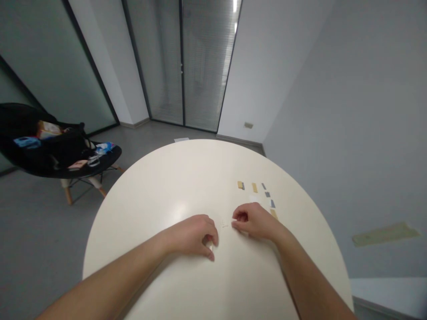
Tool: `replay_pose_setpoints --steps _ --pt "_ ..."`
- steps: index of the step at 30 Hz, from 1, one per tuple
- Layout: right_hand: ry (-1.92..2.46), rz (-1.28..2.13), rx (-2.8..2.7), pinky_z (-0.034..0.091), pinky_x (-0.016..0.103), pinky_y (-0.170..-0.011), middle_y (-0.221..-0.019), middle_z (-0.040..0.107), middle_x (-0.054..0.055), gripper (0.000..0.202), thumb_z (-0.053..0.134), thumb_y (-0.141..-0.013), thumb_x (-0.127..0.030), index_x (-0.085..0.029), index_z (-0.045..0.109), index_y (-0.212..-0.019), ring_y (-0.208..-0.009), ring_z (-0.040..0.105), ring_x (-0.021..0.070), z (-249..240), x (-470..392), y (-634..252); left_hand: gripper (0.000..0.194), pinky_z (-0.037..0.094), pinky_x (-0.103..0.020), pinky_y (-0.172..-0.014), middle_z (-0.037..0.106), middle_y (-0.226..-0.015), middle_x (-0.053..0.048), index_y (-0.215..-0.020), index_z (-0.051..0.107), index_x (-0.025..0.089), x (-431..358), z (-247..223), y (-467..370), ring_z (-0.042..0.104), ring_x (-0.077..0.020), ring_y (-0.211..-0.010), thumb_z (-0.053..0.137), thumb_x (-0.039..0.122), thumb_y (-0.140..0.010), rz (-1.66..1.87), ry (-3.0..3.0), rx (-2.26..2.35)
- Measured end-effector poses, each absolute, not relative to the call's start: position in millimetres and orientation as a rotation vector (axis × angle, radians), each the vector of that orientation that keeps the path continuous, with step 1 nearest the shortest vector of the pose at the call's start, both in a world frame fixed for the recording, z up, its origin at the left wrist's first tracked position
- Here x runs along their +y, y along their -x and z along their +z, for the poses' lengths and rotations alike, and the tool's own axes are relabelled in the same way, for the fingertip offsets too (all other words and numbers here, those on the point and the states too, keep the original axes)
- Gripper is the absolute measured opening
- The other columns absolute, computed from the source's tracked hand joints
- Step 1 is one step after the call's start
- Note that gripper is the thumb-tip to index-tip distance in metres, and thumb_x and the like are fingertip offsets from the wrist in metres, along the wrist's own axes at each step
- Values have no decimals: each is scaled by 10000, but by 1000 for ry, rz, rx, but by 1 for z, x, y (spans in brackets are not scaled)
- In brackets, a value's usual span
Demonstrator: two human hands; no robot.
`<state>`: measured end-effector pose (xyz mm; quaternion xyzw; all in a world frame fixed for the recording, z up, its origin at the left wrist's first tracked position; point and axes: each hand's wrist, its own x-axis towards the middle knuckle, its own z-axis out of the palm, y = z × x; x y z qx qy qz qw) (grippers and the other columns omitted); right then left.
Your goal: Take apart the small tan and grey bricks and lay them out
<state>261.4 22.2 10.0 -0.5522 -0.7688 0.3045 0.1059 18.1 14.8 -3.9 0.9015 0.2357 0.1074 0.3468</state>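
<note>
My left hand (197, 235) rests low over the round table, its thumb and fingers curved about a small pale flat piece (210, 245). Only part of that piece shows. Facing it from the right, my right hand (255, 221) has thumb and fingertips brought together; a whitish speck shows at the tips, too small to name. On the tabletop between both hands lie tiny whitish slivers (224, 224), faint against the surface. Just beyond the right hand are a tan strip (274, 214), partly covered by it, and a white piece (254, 198).
Farther back on the white round table (187, 178) lie several small pieces, among them a tan strip (255, 187) and a grey strip (267, 194). A black chair (113, 153) with a bag and loose items stands left. A wall (360, 146) rises at right.
</note>
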Motion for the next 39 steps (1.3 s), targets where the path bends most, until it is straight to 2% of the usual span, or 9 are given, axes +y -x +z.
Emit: replay_pose_setpoints --steps 6,10,14,21,27,33,39 --pt "1616 717 -2095 450 245 -606 -726 709 46 210 582 -773 -316 -156 712 -817 -633 613 144 0 34 -270 179 410 -230 -690 618 -765 -16 -831 700 181 15 -5 -19 554 -139 -762 769 300 -716 312 -2310 657" --pt "1638 326 -2016 464 290 -712 -851 723 69 245 549 -810 -335 -170 720 -869 -736 632 166 -6 45 -281 171 400 -225 -671 604 -746 -10 -835 695 177 15 -6 -20 541 -132 -744 749 305 -735 338 -2315 665" --pt "1729 41 -1885 455 313 -740 -843 717 58 232 545 -813 -343 -190 717 -839 -746 623 176 -16 57 -294 176 393 -223 -656 598 -741 -10 -833 696 175 15 -5 -20 534 -128 -726 742 318 -740 335 -2307 673" --pt "1760 -73 -1942 437 312 -790 -897 689 77 237 491 -870 -306 -174 687 -886 -828 599 191 -31 70 -302 171 383 -230 -647 601 -739 -13 -825 700 175 14 -3 -21 530 -130 -712 723 328 -752 328 -2303 685" --pt "1854 -133 -2074 395 292 -835 -916 653 102 295 414 -934 -250 -153 692 -912 -899 565 196 -23 67 -289 170 379 -228 -635 608 -740 -12 -823 699 176 14 -3 -21 533 -129 -709 719 331 -754 332 -2295 696" --pt "2004 -208 -2198 368 304 -791 -875 643 100 334 425 -948 -276 -167 732 -876 -851 561 201 -19 63 -280 185 388 -230 -641 624 -767 -18 -828 703 179 13 -3 -20 541 -133 -722 710 350 -758 323 -2288 709" --pt "1989 -235 -2191 368 323 -821 -857 654 90 304 479 -927 -298 -190 753 -851 -861 560 211 -20 64 -279 177 393 -229 -636 626 -777 -22 -830 704 175 13 0 -21 551 -134 -722 709 336 -756 306 -2272 724"
